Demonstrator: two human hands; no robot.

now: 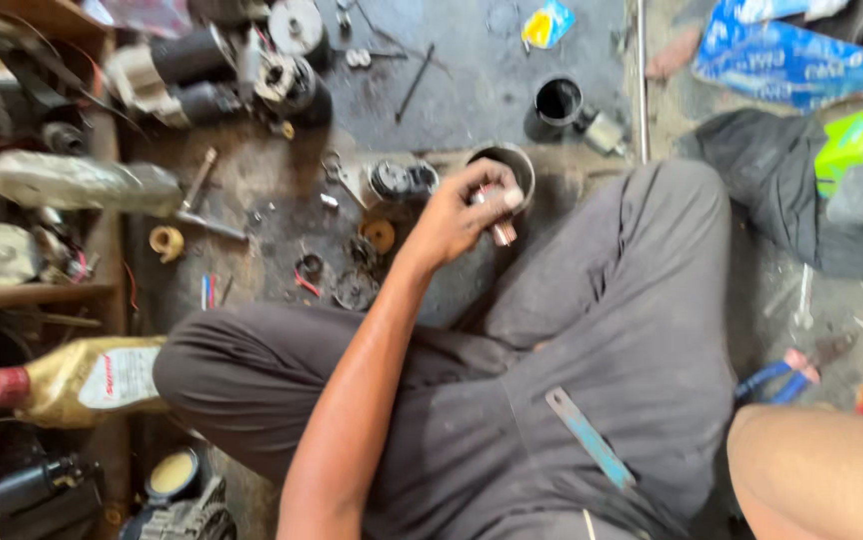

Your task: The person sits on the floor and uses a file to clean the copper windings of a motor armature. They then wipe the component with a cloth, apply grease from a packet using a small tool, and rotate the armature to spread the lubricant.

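Looking down past our grey trousers (592,330), we see our left hand (457,215) stretched forward over the grimy floor (472,90), fingers curled and pinched around a small cylindrical metal part (500,215) with a coppery lower end. Its long axis runs roughly upright, tilted a little toward us. It sits just in front of a round dark metal cup (507,160), touching or nearly touching its near rim; we cannot tell which. Our left hand is the one on the part. Of the right arm only the bare forearm (822,475) shows at the lower right, well apart, and its hand is out of view. Blue-handled pliers (787,375) lie beside it
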